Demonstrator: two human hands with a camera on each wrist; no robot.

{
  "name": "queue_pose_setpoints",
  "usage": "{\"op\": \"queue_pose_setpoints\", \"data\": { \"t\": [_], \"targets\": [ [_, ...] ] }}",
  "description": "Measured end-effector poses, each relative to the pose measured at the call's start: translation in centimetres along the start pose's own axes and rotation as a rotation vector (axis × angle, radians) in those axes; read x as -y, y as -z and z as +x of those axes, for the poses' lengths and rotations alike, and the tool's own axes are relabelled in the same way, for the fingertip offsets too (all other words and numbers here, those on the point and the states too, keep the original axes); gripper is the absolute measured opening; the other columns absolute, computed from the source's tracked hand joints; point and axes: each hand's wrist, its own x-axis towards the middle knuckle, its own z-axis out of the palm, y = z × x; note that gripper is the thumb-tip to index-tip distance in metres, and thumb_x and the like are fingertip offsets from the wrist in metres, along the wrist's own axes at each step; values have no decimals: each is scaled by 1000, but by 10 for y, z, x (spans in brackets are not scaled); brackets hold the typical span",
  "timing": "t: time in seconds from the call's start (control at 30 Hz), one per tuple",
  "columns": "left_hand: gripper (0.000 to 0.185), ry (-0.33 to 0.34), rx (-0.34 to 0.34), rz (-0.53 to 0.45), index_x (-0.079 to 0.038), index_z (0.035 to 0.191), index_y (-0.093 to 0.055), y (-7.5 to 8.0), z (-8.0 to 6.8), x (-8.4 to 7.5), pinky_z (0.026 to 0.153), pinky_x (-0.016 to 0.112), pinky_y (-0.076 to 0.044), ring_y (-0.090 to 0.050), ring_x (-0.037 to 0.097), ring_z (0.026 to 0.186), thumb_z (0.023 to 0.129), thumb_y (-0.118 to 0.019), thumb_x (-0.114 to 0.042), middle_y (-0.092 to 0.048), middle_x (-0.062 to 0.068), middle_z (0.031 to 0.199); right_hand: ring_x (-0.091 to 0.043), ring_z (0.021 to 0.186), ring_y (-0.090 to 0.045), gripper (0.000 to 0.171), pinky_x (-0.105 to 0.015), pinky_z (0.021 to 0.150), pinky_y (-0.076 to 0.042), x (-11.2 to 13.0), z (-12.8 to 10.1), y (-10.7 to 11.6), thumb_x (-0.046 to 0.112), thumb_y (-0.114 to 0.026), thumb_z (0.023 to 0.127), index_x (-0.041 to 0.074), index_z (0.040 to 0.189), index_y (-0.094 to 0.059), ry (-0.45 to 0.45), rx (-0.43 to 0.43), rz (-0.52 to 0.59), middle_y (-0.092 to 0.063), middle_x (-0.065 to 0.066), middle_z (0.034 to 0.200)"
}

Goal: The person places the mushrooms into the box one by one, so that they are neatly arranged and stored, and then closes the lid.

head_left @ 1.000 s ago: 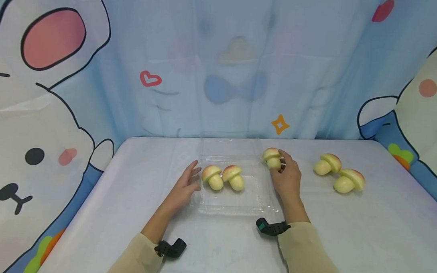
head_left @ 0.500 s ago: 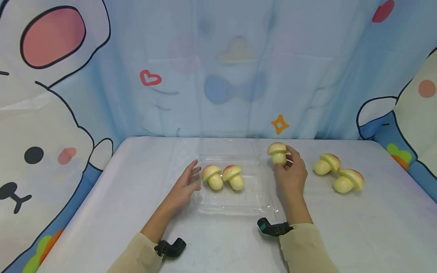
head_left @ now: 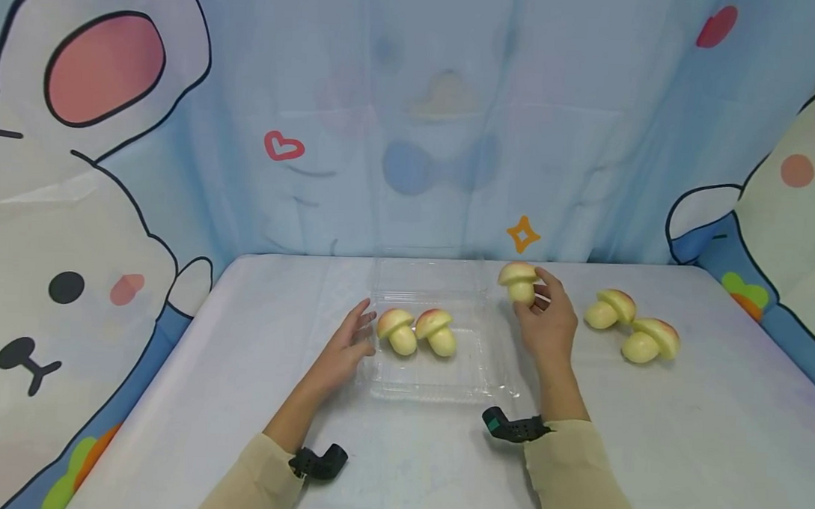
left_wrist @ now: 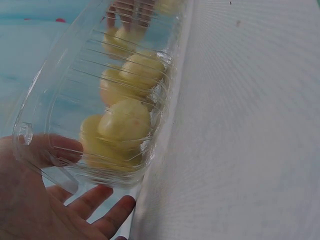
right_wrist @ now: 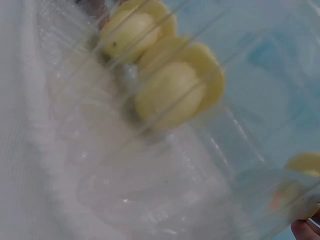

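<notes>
My right hand (head_left: 549,323) pinches a yellow toy mushroom (head_left: 517,282) with a reddish cap, raised upright by the far right corner of a clear plastic box (head_left: 443,394). In the right wrist view, this mushroom (right_wrist: 302,165) and the fingertips (right_wrist: 304,231) show at the lower right edge. Inside the box, a left mushroom (head_left: 398,333) and a right mushroom (head_left: 437,333) lie side by side, tilted. My left hand (head_left: 340,353) is at the box's left wall with loosely spread fingers. In the left wrist view, its thumb (left_wrist: 65,147) shows through the plastic, and the other fingers (left_wrist: 92,200) lie outside.
Two more mushrooms, a farther one (head_left: 610,308) and a nearer one (head_left: 652,339), lie on the white tablecloth (head_left: 704,445) at the right. The box's clear lid (head_left: 430,274) lies open toward the back. A blue cartoon curtain (head_left: 419,120) hangs behind the table.
My right hand has moved right and slightly farther back with its mushroom, off the box's right edge, and now almost holds still. The left hand and the other mushrooms stay put.
</notes>
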Motion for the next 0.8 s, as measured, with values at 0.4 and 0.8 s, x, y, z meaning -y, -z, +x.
{"op": "queue_pose_setpoints", "data": {
  "t": [0.4, 0.8],
  "targets": [
    [87, -9, 5, -4, -10, 166, -18, 0, 1, 0, 120, 63, -34, -36, 46, 151, 86, -51, -3, -35, 23, 165, -40, 129, -61, 66, -52, 105, -53, 23, -3, 15, 8, -67, 96, 17, 157, -44, 68, 132, -9, -58, -23, 142],
    [87, -1, -1, -2, -11, 166, -19, -1, 1, 1, 120, 63, -34, -36, 46, 151, 85, -51, -3, -36, 22, 165, -47, 130, -59, 66, -58, 103, -53, 33, -8, 24, 8, -68, 96, 14, 157, -43, 156, 298, -84, -57, -27, 142]
  ]
}}
